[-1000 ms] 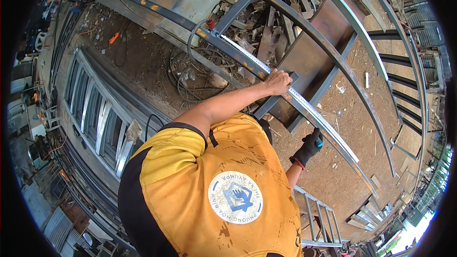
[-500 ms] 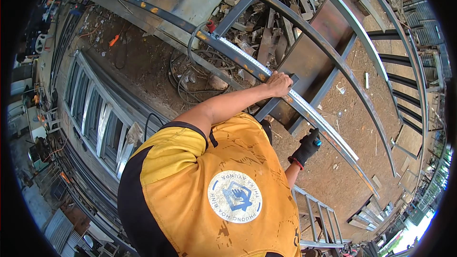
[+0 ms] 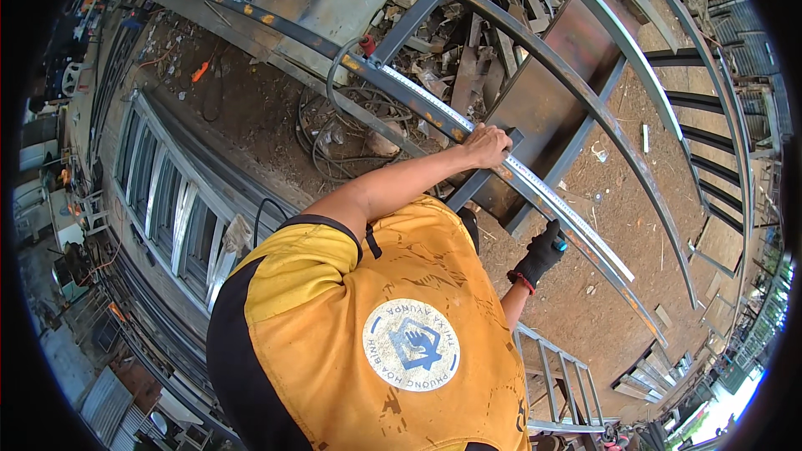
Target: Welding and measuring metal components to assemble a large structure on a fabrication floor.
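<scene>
Pressing the rule (image 3: 535, 181) against the rail (image 3: 311, 38), my left hand (image 3: 487, 147) is bare, with its fingers clamped over both. I find the rule, white with fine markings, lying lengthwise along the rail's outer side. Its upper end sits by the foot of a crossbar (image 3: 409, 23); its lower end appears to stand slightly off the rail.

My right hand (image 3: 537, 255), in a black glove with a red cuff, is apart from the left and further down the rail. Its fingers are curled around a blue thing (image 3: 560, 244), mostly hidden, so I cannot identify it. The fingertips are right beside the rail; contact I cannot confirm.

The rail is curved dark steel with rusty yellow patches. Crossbars join it to a second curved rail (image 3: 520, 27). Beneath the left hand's section I note a broad steel channel (image 3: 547, 100), standing on bare earth (image 3: 622, 200). Between the rails, above the channel, shows a scrap heap (image 3: 476, 67). A coiled cable (image 3: 311, 144) lies on the near side, and a pale metal frame (image 3: 180, 209) stands well to the left.
</scene>
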Demonstrator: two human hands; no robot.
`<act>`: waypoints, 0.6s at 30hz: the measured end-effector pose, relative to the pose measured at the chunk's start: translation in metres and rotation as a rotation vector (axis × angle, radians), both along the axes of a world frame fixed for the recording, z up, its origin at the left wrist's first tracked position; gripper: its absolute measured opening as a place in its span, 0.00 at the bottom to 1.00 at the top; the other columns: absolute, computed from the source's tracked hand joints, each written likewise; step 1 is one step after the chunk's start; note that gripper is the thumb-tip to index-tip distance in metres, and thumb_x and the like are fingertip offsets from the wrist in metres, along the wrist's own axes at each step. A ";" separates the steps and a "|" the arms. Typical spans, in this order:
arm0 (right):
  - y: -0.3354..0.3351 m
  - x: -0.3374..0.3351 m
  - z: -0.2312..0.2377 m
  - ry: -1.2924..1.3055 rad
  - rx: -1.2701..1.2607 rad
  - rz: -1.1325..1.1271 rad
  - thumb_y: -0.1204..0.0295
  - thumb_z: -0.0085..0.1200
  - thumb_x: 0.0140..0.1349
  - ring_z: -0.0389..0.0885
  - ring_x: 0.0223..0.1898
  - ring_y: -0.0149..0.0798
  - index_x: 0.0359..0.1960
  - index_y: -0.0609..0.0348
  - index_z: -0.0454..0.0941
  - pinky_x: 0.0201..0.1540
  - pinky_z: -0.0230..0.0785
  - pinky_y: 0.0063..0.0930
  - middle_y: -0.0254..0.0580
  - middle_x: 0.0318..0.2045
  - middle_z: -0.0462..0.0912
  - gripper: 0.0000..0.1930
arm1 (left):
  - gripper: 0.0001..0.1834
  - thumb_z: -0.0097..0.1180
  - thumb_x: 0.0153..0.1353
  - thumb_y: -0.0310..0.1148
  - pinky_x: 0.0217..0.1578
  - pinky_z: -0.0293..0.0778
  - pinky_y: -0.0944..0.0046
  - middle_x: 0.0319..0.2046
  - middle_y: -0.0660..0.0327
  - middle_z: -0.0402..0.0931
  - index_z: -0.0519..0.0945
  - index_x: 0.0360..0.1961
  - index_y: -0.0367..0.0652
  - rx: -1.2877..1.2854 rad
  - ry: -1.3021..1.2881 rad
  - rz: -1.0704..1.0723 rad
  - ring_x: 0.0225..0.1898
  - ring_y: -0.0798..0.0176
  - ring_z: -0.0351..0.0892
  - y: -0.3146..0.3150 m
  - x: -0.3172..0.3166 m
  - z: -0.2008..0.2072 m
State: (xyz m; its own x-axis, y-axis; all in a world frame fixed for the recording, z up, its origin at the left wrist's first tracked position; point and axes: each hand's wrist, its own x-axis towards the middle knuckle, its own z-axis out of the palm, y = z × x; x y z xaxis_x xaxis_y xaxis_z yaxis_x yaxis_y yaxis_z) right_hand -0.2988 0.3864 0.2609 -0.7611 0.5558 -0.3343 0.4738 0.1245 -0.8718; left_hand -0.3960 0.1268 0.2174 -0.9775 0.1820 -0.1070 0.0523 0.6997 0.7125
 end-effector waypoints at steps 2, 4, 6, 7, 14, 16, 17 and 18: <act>0.001 0.001 0.003 0.016 0.017 -0.001 0.55 0.57 0.65 0.65 0.11 0.25 0.30 0.58 0.79 0.15 0.53 0.22 0.28 0.12 0.69 0.17 | 0.10 0.57 0.52 0.37 0.47 0.66 0.49 0.36 0.53 0.82 0.85 0.32 0.45 0.007 0.005 0.000 0.45 0.51 0.78 0.000 0.001 0.000; 0.000 0.001 0.007 0.024 0.026 -0.004 0.56 0.58 0.65 0.64 0.11 0.24 0.29 0.58 0.79 0.15 0.53 0.21 0.28 0.12 0.69 0.16 | 0.10 0.57 0.53 0.36 0.47 0.66 0.49 0.35 0.53 0.82 0.85 0.31 0.45 0.007 0.005 0.008 0.45 0.51 0.78 -0.001 0.001 0.002; 0.000 0.000 0.011 0.047 0.008 -0.002 0.59 0.59 0.64 0.65 0.12 0.24 0.28 0.57 0.78 0.15 0.53 0.21 0.28 0.12 0.69 0.15 | 0.09 0.57 0.53 0.36 0.47 0.66 0.49 0.35 0.53 0.82 0.85 0.30 0.45 0.006 0.005 0.009 0.44 0.51 0.78 -0.001 0.001 0.003; -0.001 0.001 0.013 0.058 0.000 -0.003 0.60 0.60 0.63 0.65 0.12 0.24 0.28 0.57 0.77 0.15 0.54 0.20 0.28 0.12 0.69 0.14 | 0.09 0.56 0.53 0.36 0.47 0.66 0.49 0.34 0.53 0.82 0.85 0.30 0.45 0.005 0.005 0.012 0.44 0.51 0.79 -0.001 0.002 0.004; 0.006 0.000 0.014 0.104 -0.018 -0.008 0.65 0.63 0.61 0.67 0.13 0.24 0.30 0.60 0.79 0.15 0.56 0.19 0.30 0.14 0.72 0.11 | 0.09 0.57 0.54 0.36 0.47 0.66 0.49 0.34 0.53 0.82 0.85 0.29 0.45 0.025 0.012 0.019 0.44 0.51 0.79 -0.001 0.002 0.006; 0.007 0.001 0.013 0.116 -0.003 -0.022 0.66 0.64 0.60 0.67 0.13 0.25 0.31 0.61 0.80 0.15 0.57 0.19 0.30 0.15 0.72 0.11 | 0.09 0.57 0.54 0.36 0.47 0.66 0.49 0.34 0.53 0.82 0.85 0.29 0.44 0.024 0.006 0.007 0.44 0.50 0.78 0.000 0.003 0.006; 0.006 0.000 0.016 0.122 -0.035 -0.026 0.66 0.64 0.60 0.68 0.13 0.25 0.31 0.61 0.80 0.15 0.57 0.19 0.31 0.15 0.73 0.10 | 0.09 0.57 0.55 0.36 0.47 0.66 0.48 0.34 0.53 0.82 0.85 0.30 0.44 0.028 0.004 -0.001 0.44 0.50 0.78 0.002 0.002 0.006; 0.003 -0.001 0.019 0.130 -0.067 -0.032 0.67 0.64 0.60 0.68 0.14 0.25 0.31 0.62 0.80 0.16 0.58 0.19 0.31 0.15 0.74 0.10 | 0.09 0.57 0.55 0.36 0.47 0.66 0.48 0.34 0.53 0.82 0.85 0.30 0.44 0.035 0.003 -0.013 0.44 0.50 0.78 0.001 0.002 0.005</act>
